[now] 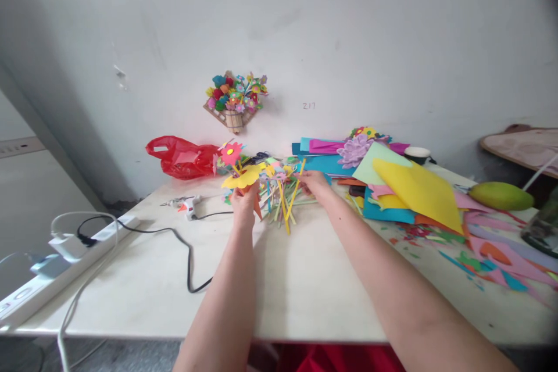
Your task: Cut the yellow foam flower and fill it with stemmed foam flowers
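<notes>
My left hand [244, 204] is closed around an orange cone [257, 207] below a scalloped yellow collar [244, 176]. A red foam flower [231, 153] with a yellow centre rises above the collar. My right hand [313, 182] reaches to the right side of a pile of small foam flowers [279, 170] with thin paper stems [283, 206]. Its fingertips are pinched together beside a yellow strip [296, 186]; how firmly they hold it is hard to see. The stems lie on the pale table between my hands, pointing toward me.
A glue gun [190, 207] with a black cable lies at the left, near a red plastic bag [187, 158]. A power strip [65, 267] runs along the left edge. Coloured foam sheets [418, 186], scraps and a green-yellow fruit [501, 196] cover the right side.
</notes>
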A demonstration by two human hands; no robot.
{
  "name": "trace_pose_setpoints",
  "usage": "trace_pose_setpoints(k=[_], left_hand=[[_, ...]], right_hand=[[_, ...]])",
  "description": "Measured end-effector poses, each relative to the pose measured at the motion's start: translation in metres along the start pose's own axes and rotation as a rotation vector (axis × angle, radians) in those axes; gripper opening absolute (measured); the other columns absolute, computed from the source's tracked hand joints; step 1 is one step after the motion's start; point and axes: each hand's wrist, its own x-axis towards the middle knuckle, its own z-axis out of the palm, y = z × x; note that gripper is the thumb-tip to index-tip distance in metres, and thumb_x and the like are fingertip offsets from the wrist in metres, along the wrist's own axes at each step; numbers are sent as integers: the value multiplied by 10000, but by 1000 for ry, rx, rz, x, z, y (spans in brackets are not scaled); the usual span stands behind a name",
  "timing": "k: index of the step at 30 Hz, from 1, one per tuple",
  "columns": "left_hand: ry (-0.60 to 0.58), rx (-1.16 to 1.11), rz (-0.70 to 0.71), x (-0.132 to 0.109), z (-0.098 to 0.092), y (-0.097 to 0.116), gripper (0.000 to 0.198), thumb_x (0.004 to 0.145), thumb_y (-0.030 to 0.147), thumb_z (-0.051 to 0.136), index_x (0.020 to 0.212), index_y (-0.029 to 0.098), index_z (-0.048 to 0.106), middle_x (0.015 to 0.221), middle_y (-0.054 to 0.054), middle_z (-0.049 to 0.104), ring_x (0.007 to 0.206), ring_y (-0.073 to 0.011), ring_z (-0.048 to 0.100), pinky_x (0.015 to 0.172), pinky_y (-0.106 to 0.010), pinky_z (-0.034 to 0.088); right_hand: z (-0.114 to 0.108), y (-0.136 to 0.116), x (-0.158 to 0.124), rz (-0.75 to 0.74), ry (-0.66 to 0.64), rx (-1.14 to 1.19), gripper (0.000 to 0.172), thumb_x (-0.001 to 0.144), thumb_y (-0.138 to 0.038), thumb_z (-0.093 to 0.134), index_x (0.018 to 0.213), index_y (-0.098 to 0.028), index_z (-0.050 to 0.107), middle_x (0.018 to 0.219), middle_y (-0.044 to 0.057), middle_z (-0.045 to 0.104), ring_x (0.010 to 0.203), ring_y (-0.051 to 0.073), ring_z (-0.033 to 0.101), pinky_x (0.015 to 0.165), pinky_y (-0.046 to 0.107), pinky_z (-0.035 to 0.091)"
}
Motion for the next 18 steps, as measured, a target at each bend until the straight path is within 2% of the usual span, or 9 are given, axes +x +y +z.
trace_pose_setpoints(k=[4,8,14,18], left_hand=[[-27,-45,0,3,-6,-3,377,557,419,755,725,169,529,512,41,556,415,-83,472,440,-217,373],[-8,-74,-26,3,-10,1,390,578,457,740,720,178,508,509,45,544,418,-82,466,418,-204,335],[20,-66,-30,2,-12,5,393,580,480,720,688,175,497,503,44,537,387,-74,440,413,-207,321],[4,-48,-32,4,-14,3,399,572,488,719,688,177,499,509,44,539,395,-85,462,422,-214,340]], right_hand=[[7,14,6,-65,38,-231,108,794,-169,536,768,-151,639,457,-58,508,336,67,396,372,195,316],[15,25,16,-114,81,-341,131,789,-180,529,735,-158,646,485,-46,514,407,80,447,446,196,350],[29,29,26,-213,104,-512,157,765,-193,543,629,-158,610,616,13,597,577,125,532,557,228,376],[34,29,24,-251,80,-599,177,763,-173,521,609,-156,608,590,17,589,588,136,529,567,234,375]])
